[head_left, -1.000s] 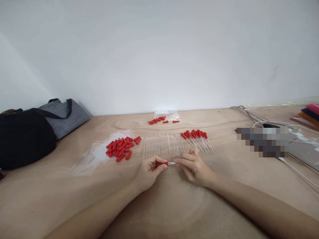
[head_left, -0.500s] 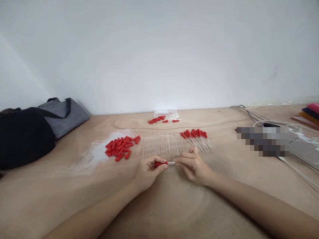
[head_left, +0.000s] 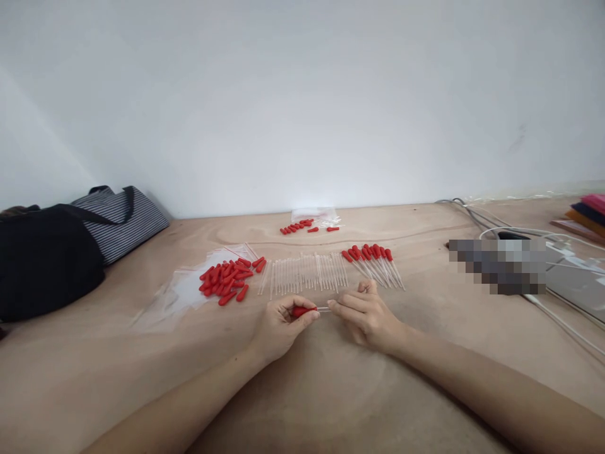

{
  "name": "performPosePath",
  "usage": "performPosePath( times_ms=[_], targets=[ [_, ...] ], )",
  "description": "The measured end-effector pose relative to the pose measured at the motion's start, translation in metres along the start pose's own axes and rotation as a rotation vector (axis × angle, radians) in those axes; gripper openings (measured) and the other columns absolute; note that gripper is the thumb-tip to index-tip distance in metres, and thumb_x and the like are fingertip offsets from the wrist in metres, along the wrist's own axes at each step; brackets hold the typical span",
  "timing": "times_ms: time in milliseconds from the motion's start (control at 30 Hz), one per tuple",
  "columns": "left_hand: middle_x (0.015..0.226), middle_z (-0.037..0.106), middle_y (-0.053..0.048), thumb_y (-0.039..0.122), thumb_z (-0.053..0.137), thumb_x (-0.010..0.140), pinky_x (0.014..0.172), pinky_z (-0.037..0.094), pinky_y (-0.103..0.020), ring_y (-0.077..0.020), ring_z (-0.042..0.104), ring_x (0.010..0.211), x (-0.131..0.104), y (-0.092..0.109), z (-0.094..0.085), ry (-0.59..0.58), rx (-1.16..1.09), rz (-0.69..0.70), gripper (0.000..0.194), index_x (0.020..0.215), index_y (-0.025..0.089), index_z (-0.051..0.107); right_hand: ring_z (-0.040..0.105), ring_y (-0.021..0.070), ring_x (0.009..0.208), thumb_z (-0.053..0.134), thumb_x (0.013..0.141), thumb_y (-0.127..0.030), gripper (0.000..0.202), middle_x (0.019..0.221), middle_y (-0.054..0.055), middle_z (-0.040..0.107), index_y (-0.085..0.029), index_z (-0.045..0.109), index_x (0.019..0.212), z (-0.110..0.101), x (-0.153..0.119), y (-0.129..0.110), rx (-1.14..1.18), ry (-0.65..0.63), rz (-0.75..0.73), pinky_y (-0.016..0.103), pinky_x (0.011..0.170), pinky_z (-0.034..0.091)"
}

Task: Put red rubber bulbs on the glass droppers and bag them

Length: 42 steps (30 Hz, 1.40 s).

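Pinched in my left hand (head_left: 281, 328) is a red rubber dropper bulb (head_left: 303, 311), lying sideways. My right hand (head_left: 366, 315) closes its fingertips on a clear glass pipette tube (head_left: 322, 309), whose near end meets the bulb's mouth; the rest of the tube is hidden by my fingers. Just beyond my hands, loose glass tubes (head_left: 302, 272) lie side by side in a row. Left of them is a heap of red bulbs (head_left: 222, 277). To the right, several droppers with red bulbs fitted (head_left: 375, 255) lie fanned out.
Clear plastic bags (head_left: 165, 302) lie under and beside the bulb heap. More bulbs (head_left: 295, 227) and a small bag (head_left: 314, 215) are near the wall. Dark and striped bags (head_left: 127, 221) stand left. Cables (head_left: 472, 221), a pixelated area and coloured fabric (head_left: 590, 211) are right.
My right fingers have shifted slightly and curled in more around the tube. The left hand keeps its hold on the bulb, almost unmoved.
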<state>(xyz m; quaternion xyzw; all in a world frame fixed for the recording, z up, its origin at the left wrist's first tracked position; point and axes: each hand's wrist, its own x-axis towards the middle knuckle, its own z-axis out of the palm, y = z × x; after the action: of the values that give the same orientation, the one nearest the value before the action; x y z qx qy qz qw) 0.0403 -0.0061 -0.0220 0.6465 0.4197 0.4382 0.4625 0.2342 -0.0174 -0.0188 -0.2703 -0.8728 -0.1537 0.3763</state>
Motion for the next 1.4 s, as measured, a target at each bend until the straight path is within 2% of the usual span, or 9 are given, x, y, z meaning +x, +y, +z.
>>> performPosePath(
  times_ms=[200,400,533,667,767,900,1167,1400],
  targets=[
    [0.063,0.065,0.0,0.021,0.066,0.063,0.055,0.047,-0.019,-0.0098,0.057,0.055,-0.002,-0.006,-0.001,-0.028,0.062,0.049,0.008,0.069,0.016,0.065,0.044,0.0097,0.054,0.036,0.078,-0.008,0.025,0.06,-0.001,0.054,-0.015,0.056,0.091,0.002,0.0,-0.003,0.132,0.026,0.067,0.029,0.062,0.021],
    [0.063,0.065,-0.001,0.024,0.066,0.065,0.054,0.048,-0.021,-0.0111,0.057,0.055,-0.004,-0.012,0.0,-0.044,0.119,0.067,0.011,0.072,0.016,0.065,0.043,0.01,0.054,0.036,0.077,-0.007,0.027,0.062,0.0,0.056,-0.015,0.057,0.092,0.004,0.001,-0.006,0.164,0.002,0.091,0.029,0.063,0.021],
    [0.072,0.067,-0.001,0.025,0.065,0.068,0.062,0.05,-0.022,-0.0124,0.06,0.064,-0.003,-0.016,-0.002,-0.08,0.138,0.073,0.014,0.079,0.017,0.064,0.044,0.01,0.056,0.036,0.075,-0.005,0.027,0.063,0.0,0.057,-0.015,0.058,0.086,0.004,0.003,-0.005,0.179,-0.028,0.116,0.029,0.064,0.021],
    [0.081,0.067,-0.002,0.024,0.066,0.068,0.072,0.05,-0.025,-0.0145,0.062,0.076,-0.003,-0.014,-0.005,-0.112,0.12,0.047,0.024,0.09,0.017,0.06,0.045,0.0101,0.058,0.038,0.075,-0.006,0.026,0.065,0.0,0.057,-0.016,0.059,0.087,0.004,0.002,-0.002,0.196,-0.058,0.138,0.029,0.065,0.021],
    [0.075,0.066,-0.001,0.027,0.064,0.069,0.064,0.05,-0.023,-0.0134,0.061,0.069,-0.002,-0.01,-0.006,-0.116,0.129,0.027,0.019,0.085,0.017,0.061,0.045,0.0103,0.06,0.041,0.077,-0.008,0.023,0.066,0.0,0.058,-0.016,0.06,0.087,0.004,-0.001,0.001,0.206,-0.071,0.169,0.029,0.065,0.021],
    [0.065,0.064,0.0,0.028,0.061,0.07,0.054,0.047,-0.02,-0.011,0.056,0.056,-0.003,-0.009,-0.004,-0.094,0.225,0.065,0.013,0.075,0.016,0.064,0.045,0.0102,0.059,0.041,0.076,-0.007,0.024,0.065,0.0,0.057,-0.016,0.06,0.086,0.006,-0.002,0.0,0.2,-0.103,0.161,0.03,0.066,0.022],
    [0.063,0.064,0.0,0.024,0.062,0.07,0.053,0.046,-0.02,-0.0111,0.056,0.055,-0.007,-0.011,0.0,-0.071,0.23,0.103,0.01,0.075,0.017,0.066,0.045,0.0104,0.058,0.041,0.077,-0.009,0.025,0.065,0.0,0.057,-0.017,0.06,0.089,0.009,-0.005,-0.003,0.251,-0.091,0.196,0.03,0.067,0.023],
    [0.065,0.066,0.0,0.024,0.065,0.067,0.053,0.047,-0.02,-0.01,0.057,0.054,-0.004,-0.013,-0.001,-0.076,0.111,0.033,0.011,0.075,0.016,0.066,0.047,0.0104,0.059,0.041,0.081,-0.012,0.021,0.066,0.001,0.059,-0.016,0.06,0.087,0.008,-0.002,0.0,0.28,-0.067,0.171,0.03,0.068,0.023]
  ],
)
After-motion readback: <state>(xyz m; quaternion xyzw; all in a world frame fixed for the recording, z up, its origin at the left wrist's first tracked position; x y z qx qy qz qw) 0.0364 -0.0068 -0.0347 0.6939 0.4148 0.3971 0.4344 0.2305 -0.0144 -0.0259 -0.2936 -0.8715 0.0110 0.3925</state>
